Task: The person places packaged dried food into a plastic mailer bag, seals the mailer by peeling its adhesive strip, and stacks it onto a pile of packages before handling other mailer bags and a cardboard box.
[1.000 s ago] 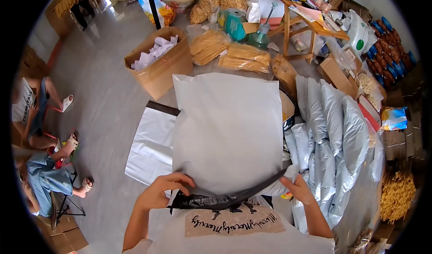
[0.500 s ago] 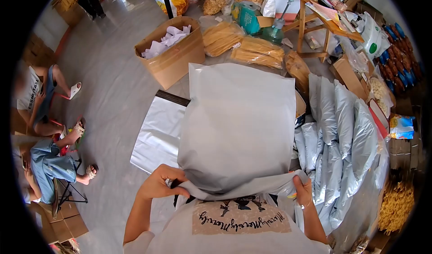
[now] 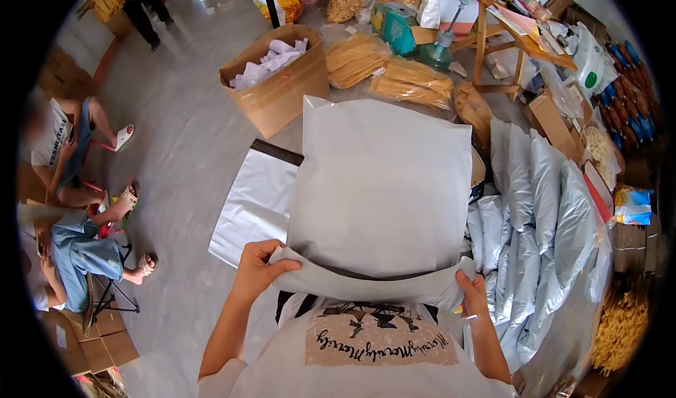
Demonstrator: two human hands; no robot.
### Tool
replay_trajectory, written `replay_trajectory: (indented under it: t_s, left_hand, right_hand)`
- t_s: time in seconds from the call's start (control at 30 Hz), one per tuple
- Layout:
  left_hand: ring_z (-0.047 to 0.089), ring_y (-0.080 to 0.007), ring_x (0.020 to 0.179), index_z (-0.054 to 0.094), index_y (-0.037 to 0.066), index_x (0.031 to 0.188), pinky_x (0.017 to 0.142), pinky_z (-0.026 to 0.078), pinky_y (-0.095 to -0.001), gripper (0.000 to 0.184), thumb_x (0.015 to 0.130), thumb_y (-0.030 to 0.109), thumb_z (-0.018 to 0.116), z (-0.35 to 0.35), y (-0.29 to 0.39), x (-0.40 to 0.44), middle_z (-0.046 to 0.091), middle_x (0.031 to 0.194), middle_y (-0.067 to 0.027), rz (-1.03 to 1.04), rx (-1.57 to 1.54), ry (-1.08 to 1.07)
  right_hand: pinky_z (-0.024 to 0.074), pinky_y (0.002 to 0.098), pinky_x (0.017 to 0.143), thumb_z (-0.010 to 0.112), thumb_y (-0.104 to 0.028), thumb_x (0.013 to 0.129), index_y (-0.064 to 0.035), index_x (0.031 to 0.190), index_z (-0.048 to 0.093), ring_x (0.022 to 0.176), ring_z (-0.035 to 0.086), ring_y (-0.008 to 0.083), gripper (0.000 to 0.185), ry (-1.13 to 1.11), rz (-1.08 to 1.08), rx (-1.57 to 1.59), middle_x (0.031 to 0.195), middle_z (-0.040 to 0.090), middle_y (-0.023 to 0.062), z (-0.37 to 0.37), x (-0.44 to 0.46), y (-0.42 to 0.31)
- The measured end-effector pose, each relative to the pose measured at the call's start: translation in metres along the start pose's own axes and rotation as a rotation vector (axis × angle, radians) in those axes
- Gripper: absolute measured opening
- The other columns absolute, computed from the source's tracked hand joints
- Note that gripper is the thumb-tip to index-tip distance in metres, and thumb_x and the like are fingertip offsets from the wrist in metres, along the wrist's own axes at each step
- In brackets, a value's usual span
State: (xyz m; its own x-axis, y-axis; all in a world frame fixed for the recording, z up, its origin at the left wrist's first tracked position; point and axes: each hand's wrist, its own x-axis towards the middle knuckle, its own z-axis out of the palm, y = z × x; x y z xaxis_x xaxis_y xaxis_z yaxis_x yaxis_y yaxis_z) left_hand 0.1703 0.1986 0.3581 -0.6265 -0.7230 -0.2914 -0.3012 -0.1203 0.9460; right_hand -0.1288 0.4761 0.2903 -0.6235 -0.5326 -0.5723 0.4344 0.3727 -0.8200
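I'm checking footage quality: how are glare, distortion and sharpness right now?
Head view: black curved borders and wide-angle distortion at the sides; head view: glare on the floor toward the top left, highlights on the silver bags; head view: the large grey bag lacks strong glare, and the shirt print looks fairly sharp.

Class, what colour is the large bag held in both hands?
The bag is pale grey, best seen in the head view.

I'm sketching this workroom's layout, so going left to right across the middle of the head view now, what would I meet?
Seated person's denim-covered leg → flat white packaging with a dark edge → large pale grey bag → filled silvery bags → blue packet.
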Motion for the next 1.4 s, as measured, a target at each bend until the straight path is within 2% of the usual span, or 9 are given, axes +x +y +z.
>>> replay_trajectory:
  t_s: [0.27,0.4,0.47,0.53,0.7,0.8,0.9,1.07,1.4]
  left_hand:
    - [0.049,-0.0075,0.074,0.056,0.002,0.077,0.069,0.041,-0.0221,0.014,0.069,0.002,0.067,0.001,-0.006,0.004,0.055,0.077,0.0001,0.01,-0.277,-0.1]
    - [0.048,-0.006,0.072,0.055,0.003,0.076,0.069,0.04,-0.0208,0.013,0.071,0.001,0.066,-0.005,-0.013,0.006,0.054,0.075,0.0013,0.174,-0.208,-0.177]
    - [0.048,-0.004,0.072,0.056,0.004,0.077,0.068,0.04,-0.0194,0.013,0.071,0.001,0.066,-0.003,-0.016,0.004,0.054,0.074,0.0031,0.033,-0.297,-0.157]
    - [0.049,-0.0022,0.071,0.058,0.004,0.079,0.067,0.04,-0.0179,0.011,0.072,0.002,0.066,0.004,-0.017,0.007,0.056,0.074,0.005,-0.072,-0.303,-0.041]
    - [0.047,-0.0033,0.068,0.059,0.002,0.078,0.062,0.037,-0.0179,0.011,0.071,0.001,0.068,-0.008,-0.012,0.008,0.053,0.073,0.0039,0.012,-0.212,-0.117]
    - [0.044,-0.0031,0.065,0.06,0.001,0.08,0.059,0.036,-0.0187,0.01,0.072,0.001,0.067,-0.007,-0.024,0.015,0.048,0.07,0.0045,0.102,-0.113,-0.144]
    - [0.045,-0.002,0.065,0.06,0.003,0.078,0.058,0.036,-0.018,0.011,0.071,0.002,0.069,0.016,-0.033,0.028,0.051,0.071,0.0044,0.058,-0.112,0.033]
    - [0.05,-0.0047,0.072,0.06,0.002,0.076,0.065,0.04,-0.0194,0.012,0.069,-0.002,0.069,0.017,-0.032,0.034,0.054,0.075,0.0026,0.006,-0.212,0.01]
    - [0.048,-0.0034,0.07,0.057,0.003,0.076,0.065,0.04,-0.0178,0.016,0.068,-0.005,0.068,0.002,-0.022,0.034,0.051,0.073,0.0033,-0.082,-0.26,-0.059]
  right_hand:
    - [0.0348,0.02,0.058,0.065,-0.017,0.076,-0.0023,0.076,0.057,0.064,0.045,0.0052,0.017,-0.131,-0.431,-0.179,0.068,0.052,-0.0023,0.004,-0.007,-0.029]
    - [0.033,0.02,0.057,0.065,-0.019,0.077,-0.0013,0.075,0.055,0.064,0.043,0.0051,0.02,0.049,-0.529,-0.047,0.067,0.049,-0.0018,0.005,-0.001,-0.021]
    - [0.033,0.0196,0.056,0.065,-0.017,0.077,-0.0016,0.076,0.055,0.063,0.042,0.0044,0.019,0.054,-0.531,-0.019,0.066,0.048,-0.0032,0.01,0.002,-0.018]
    - [0.0324,0.0188,0.055,0.065,-0.015,0.077,-0.0023,0.077,0.055,0.061,0.042,0.0034,0.016,0.018,-0.295,-0.037,0.066,0.048,-0.0049,0.009,0.008,-0.013]
    - [0.0322,0.0197,0.05,0.066,-0.013,0.075,-0.0027,0.072,0.058,0.057,0.041,0.0025,0.013,-0.068,-0.394,-0.09,0.062,0.049,-0.0059,-0.004,0.016,-0.023]
    - [0.0387,0.0199,0.058,0.067,-0.013,0.075,-0.0015,0.078,0.055,0.063,0.047,0.0053,0.016,-0.173,-0.314,-0.214,0.068,0.052,-0.0017,-0.017,0.031,-0.012]
    - [0.0414,0.0201,0.057,0.069,-0.006,0.07,0.0018,0.079,0.058,0.06,0.05,0.0069,0.017,-0.066,-0.359,-0.054,0.068,0.057,0.0011,-0.01,0.039,-0.003]
    - [0.0425,0.0203,0.051,0.072,-0.007,0.067,0.0015,0.073,0.061,0.054,0.052,0.0067,0.015,-0.297,-0.273,-0.287,0.064,0.059,0.0016,-0.024,0.052,-0.029]
    - [0.0368,0.0184,0.04,0.069,-0.006,0.064,-0.0002,0.071,0.064,0.045,0.049,0.0058,0.011,-0.337,-0.051,-0.365,0.059,0.058,0.0012,-0.022,0.051,-0.055]
